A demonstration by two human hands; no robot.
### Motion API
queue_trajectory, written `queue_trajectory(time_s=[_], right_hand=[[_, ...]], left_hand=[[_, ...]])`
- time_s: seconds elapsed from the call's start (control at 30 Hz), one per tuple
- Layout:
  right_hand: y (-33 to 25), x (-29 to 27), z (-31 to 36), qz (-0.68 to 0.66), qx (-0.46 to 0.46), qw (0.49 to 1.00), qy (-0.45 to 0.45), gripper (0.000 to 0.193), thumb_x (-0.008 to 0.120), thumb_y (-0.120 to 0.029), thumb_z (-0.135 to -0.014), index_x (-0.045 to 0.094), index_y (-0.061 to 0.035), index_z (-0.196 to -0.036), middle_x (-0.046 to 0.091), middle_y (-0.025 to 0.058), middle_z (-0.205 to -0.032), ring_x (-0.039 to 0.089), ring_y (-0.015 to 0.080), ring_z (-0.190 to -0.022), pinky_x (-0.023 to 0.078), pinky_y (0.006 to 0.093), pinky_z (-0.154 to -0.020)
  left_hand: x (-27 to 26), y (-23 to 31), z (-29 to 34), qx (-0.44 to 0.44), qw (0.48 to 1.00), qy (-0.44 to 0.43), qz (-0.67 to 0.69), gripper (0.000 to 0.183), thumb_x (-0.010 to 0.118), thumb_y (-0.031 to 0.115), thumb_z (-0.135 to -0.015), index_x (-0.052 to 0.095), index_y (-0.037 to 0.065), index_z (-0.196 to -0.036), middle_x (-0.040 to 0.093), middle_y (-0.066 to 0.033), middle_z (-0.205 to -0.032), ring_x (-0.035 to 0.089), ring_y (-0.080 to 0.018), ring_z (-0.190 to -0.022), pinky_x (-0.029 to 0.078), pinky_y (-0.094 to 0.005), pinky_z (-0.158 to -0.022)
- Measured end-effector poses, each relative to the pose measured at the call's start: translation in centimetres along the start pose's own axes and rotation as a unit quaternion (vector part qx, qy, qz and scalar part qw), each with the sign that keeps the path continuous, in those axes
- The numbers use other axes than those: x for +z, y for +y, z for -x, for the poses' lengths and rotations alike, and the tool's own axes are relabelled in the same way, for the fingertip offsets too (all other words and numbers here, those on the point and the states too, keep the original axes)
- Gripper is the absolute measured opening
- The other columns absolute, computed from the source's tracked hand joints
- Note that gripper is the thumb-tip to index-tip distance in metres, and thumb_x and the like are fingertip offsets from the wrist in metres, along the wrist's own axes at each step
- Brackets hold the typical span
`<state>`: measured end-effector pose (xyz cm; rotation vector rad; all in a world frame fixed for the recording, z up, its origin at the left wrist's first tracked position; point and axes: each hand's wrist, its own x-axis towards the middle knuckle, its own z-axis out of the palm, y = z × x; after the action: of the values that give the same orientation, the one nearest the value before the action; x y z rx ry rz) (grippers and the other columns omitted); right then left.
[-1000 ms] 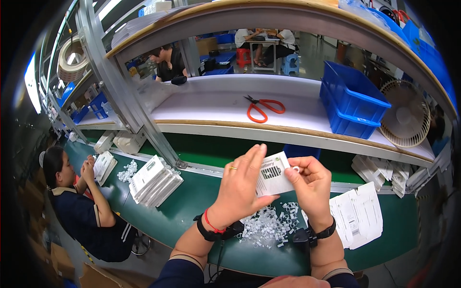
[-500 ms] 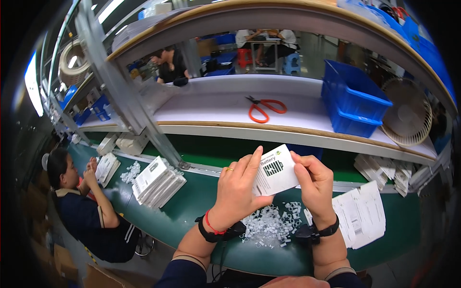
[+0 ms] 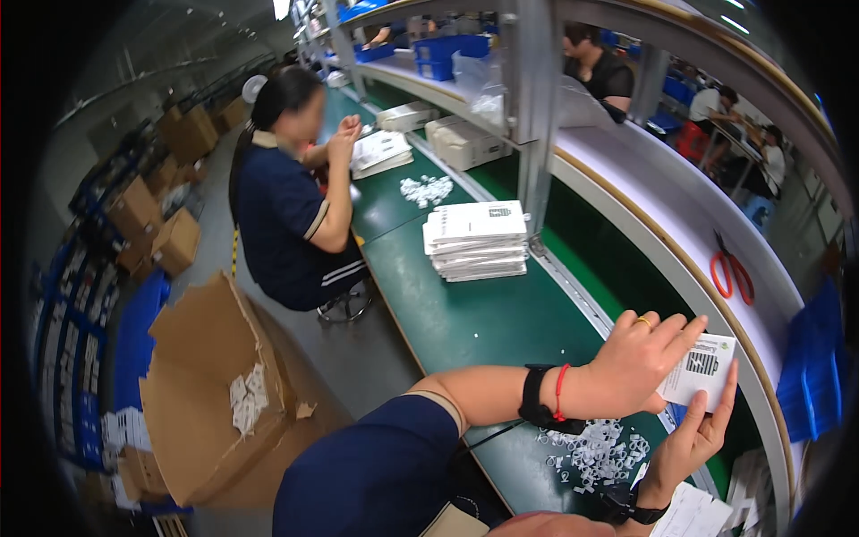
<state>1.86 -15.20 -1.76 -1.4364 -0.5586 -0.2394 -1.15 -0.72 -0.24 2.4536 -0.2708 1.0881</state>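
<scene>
A small flat white battery box (image 3: 699, 374) with a dark battery picture on its front is held up at the right, above the green bench. My left hand (image 3: 626, 365) grips its left side, fingers along the top edge and thumb low. From below, my right hand (image 3: 693, 443) pinches its lower right part, thumb across the front. Beneath my wrists lies a loose heap of small white plastic pieces (image 3: 598, 456). White flat box blanks (image 3: 691, 514) lie by my right wrist, partly cut off by the picture's edge. A stack of flat white boxes (image 3: 476, 242) stands farther off on the bench.
A co-worker (image 3: 291, 197) sits on a stool at the left along the bench. An open cardboard carton (image 3: 192, 385) with white scraps stands on the floor. On the shelf are red-handled cutters (image 3: 732, 274) and a blue bin (image 3: 812, 358). A metal post (image 3: 535, 134) rises behind the stack.
The view has swung left, bringing the carton and more of the co-worker into sight. Both hands still hold the battery box, now at the picture's right.
</scene>
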Motion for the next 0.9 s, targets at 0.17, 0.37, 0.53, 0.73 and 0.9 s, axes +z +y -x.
queue_trajectory(time_s=[0.17,0.37,0.53,0.73,0.9], right_hand=[[0.7,0.7,-0.2,-0.013,-0.055,0.998,-0.026,0.056,0.041,-0.009,-0.097,0.021,-0.0034,-0.149,0.037,0.0189,-0.143,0.045,0.0249,-0.125,0.036,0.0376,-0.103],[-0.4,-1.4,-0.3,0.097,-0.032,0.995,-0.017,0.057,0.053,-0.018,-0.093,0.034,-0.0048,-0.145,0.04,0.0144,-0.143,0.05,0.0187,-0.112,0.043,0.0278,-0.087],[1.1,-1.7,-0.2,0.097,0.004,0.992,-0.085,0.046,0.055,-0.007,-0.089,0.048,-0.0019,-0.135,0.047,0.0109,-0.138,0.052,0.0177,-0.107,0.044,0.0287,-0.088],[1.5,-1.7,-0.8,0.095,0.012,0.986,-0.137,0.037,0.053,0.0,-0.089,0.054,0.0027,-0.126,0.05,0.0121,-0.133,0.053,0.0185,-0.108,0.042,0.031,-0.097],[1.6,-2.6,-1.6,0.123,0.032,0.986,-0.11,0.03,0.053,-0.004,-0.092,0.058,0.0017,-0.121,0.051,0.0116,-0.133,0.054,0.0187,-0.109,0.044,0.0271,-0.089]], left_hand=[[-0.1,-1.8,0.2,0.022,0.999,0.022,0.015,0.098,0.078,0.021,-0.049,0.039,-0.003,-0.137,0.051,-0.0188,-0.114,0.053,-0.031,-0.093,0.04,-0.0387,-0.08],[-9.4,-8.2,3.3,-0.021,0.997,0.027,-0.066,0.085,0.078,0.024,-0.054,0.047,-0.003,-0.128,0.053,-0.0194,-0.109,0.055,-0.0348,-0.098,0.043,-0.044,-0.085],[-17.7,-17.5,6.6,-0.099,0.966,0.073,-0.226,0.072,0.082,0.032,-0.059,0.056,0.007,-0.121,0.057,-0.0153,-0.11,0.057,-0.0332,-0.1,0.047,-0.0406,-0.086],[-18.7,-25.4,8.1,-0.198,0.968,-0.125,-0.087,0.061,0.081,0.034,-0.069,0.06,0.005,-0.119,0.058,-0.0165,-0.119,0.054,-0.0318,-0.113,0.043,-0.0376,-0.095],[-18.1,-25.3,10.8,-0.206,0.962,0.086,-0.156,0.059,0.078,0.037,-0.073,0.06,0.004,-0.119,0.057,-0.0197,-0.12,0.054,-0.0313,-0.112,0.044,-0.0395,-0.093]])
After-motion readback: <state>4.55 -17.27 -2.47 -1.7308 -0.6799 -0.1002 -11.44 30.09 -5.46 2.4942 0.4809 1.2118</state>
